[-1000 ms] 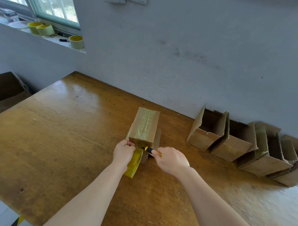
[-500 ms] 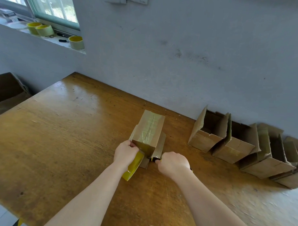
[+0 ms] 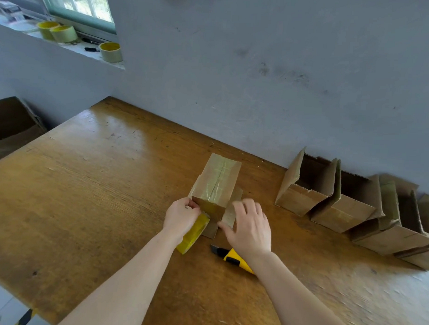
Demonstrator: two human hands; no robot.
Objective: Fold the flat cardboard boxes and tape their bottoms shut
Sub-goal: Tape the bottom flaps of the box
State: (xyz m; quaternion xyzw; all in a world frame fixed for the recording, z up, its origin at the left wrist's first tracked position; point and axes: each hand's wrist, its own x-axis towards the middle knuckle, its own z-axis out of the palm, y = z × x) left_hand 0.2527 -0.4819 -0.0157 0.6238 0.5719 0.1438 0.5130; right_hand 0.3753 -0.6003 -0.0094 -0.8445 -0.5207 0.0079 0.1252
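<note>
A small cardboard box [image 3: 217,184] stands upside down in the middle of the wooden table [image 3: 85,206], its taped bottom facing up. My left hand [image 3: 181,216] grips a yellow tape roll [image 3: 192,233] against the box's near left corner. My right hand [image 3: 249,226] hovers open at the box's near right side, fingers spread over a lower flap. A yellow and black utility knife [image 3: 232,259] lies on the table just below my right wrist, partly hidden by the forearm.
Several folded boxes [image 3: 348,210] lean in a row along the wall at the right. Three tape rolls [image 3: 110,51] sit on the window sill. A large open carton [image 3: 10,128] stands beyond the table's left edge.
My right hand let go of the utility knife, which now lies on the table, and opened beside the box. The left hand kept the tape roll at the box corner.
</note>
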